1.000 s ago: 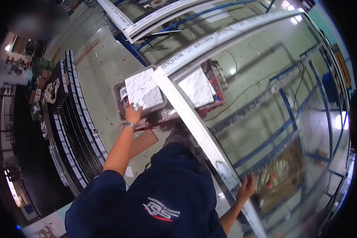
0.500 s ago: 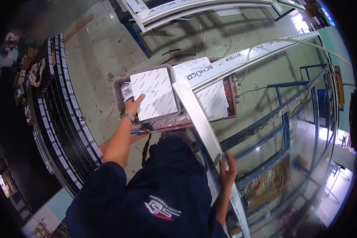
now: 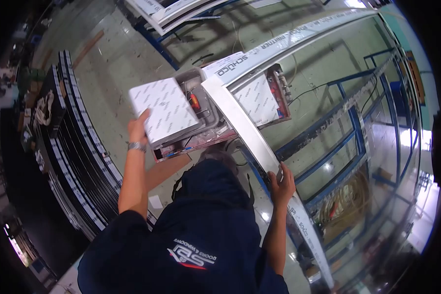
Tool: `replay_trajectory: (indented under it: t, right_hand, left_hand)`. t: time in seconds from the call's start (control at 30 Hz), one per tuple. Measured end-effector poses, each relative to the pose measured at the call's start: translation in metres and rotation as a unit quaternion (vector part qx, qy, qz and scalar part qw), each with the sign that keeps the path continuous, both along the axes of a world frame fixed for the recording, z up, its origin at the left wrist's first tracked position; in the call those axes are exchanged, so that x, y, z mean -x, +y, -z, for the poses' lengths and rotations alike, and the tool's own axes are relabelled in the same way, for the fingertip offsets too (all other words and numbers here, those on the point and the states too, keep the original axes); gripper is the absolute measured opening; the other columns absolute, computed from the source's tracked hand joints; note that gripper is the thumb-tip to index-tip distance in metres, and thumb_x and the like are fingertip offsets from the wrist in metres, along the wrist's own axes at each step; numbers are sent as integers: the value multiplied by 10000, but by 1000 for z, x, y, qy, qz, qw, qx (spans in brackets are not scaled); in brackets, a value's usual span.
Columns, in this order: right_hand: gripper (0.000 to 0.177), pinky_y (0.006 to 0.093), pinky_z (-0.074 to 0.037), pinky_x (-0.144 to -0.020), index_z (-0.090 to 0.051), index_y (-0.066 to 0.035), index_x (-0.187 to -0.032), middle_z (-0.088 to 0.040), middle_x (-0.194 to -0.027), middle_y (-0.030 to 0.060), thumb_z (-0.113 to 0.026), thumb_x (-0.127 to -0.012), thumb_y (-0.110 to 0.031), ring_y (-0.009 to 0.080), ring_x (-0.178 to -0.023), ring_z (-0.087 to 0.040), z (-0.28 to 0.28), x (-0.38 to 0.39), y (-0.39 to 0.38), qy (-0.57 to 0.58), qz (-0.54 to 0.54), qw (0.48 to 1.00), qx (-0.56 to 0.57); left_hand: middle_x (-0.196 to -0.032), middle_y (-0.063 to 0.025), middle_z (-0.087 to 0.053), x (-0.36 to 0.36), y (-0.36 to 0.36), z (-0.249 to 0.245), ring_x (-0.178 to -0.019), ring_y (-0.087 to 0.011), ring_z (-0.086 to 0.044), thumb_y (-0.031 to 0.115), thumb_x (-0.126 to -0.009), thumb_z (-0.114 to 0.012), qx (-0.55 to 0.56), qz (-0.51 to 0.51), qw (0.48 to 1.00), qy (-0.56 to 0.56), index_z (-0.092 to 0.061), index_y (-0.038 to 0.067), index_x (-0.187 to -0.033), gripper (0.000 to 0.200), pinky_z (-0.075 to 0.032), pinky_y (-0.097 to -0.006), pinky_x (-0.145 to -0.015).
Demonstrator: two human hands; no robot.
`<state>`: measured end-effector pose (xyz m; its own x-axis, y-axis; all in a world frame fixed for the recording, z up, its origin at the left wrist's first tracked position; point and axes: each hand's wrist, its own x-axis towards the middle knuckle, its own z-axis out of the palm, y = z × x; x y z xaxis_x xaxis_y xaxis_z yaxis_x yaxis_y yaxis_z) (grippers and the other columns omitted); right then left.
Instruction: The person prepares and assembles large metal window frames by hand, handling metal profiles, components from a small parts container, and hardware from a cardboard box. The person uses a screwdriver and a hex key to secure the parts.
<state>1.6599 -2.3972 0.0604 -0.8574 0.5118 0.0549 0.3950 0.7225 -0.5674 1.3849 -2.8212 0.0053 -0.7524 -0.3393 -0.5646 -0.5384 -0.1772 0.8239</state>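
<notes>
My left hand (image 3: pixel 138 129) is closed on the left edge of a white flat box (image 3: pixel 167 105) printed with a small repeated word, thumb on top. The box is tilted over the left part of a grey plastic bin (image 3: pixel 211 113), hiding that part. Inside the bin's uncovered part lies a tool with a red handle (image 3: pixel 194 102). On the other side, my right hand (image 3: pixel 282 187) grips the white profile of a large window frame (image 3: pixel 250 128), with thumb and fingers on either side of it.
The bin sits in a reddish, worn cart (image 3: pixel 193 151), where another white printed sheet or box (image 3: pixel 256 102) lies under the frame. A blue metal stand (image 3: pixel 323 128) is beneath the frame. Black profiles (image 3: pixel 85 142) are stacked on the left. Another white frame (image 3: pixel 174 18) lies beyond.
My left hand has pulled the white box leftward and tilted it, uncovering the right part of the bin and the red-handled tool. My right hand stays on the frame.
</notes>
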Motion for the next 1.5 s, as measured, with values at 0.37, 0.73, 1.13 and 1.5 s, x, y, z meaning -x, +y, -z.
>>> replay_trajectory:
  t: [0.37, 0.73, 1.13, 1.5]
  right_hand:
    - [601, 425, -522, -810, -651, -82, -1220, -675, -1078, 135, -844, -722, -357, 346, -955, -652, 4, -8, -3, 55, -34, 996, -68]
    - [576, 411, -524, -819, -644, -124, -1254, -688, -1047, 126, -829, -739, -305, 330, -936, -669, 7, 5, -17, -26, 26, 995, -96]
    - [619, 396, -502, -931, -630, -106, -1275, -679, -1167, 141, -856, -722, -270, 318, -1085, -652, 6, 9, -20, -82, 101, 991, -15]
    - [446, 408, -510, -857, -646, -37, -1190, -660, -1105, 157, -785, -814, -233, 344, -1008, -640, 15, 64, -151, 3, -240, 967, 84]
  left_hand:
    - [-1139, -227, -677, -88, -90, -90, -928, -294, -713, 143, -877, -741, 46, -54, 997, 41, -569, -162, -1200, 476, -590, -384, -802]
    - [-1240, -188, -643, -63, -63, 13, -1068, -259, -669, 192, -927, -690, -157, -1, 987, -17, -527, -98, -1308, 506, -555, -347, -908]
    - [-1257, -157, -642, 5, -45, 71, -1089, -244, -662, 300, -968, -642, -304, 116, 943, -72, -508, -27, -1352, 522, -557, -358, -923]
    - [-1140, -151, -684, 4, -55, 118, -960, -215, -678, 333, -944, -680, 84, 132, 980, -119, -566, -97, -1267, 550, -550, -361, -809]
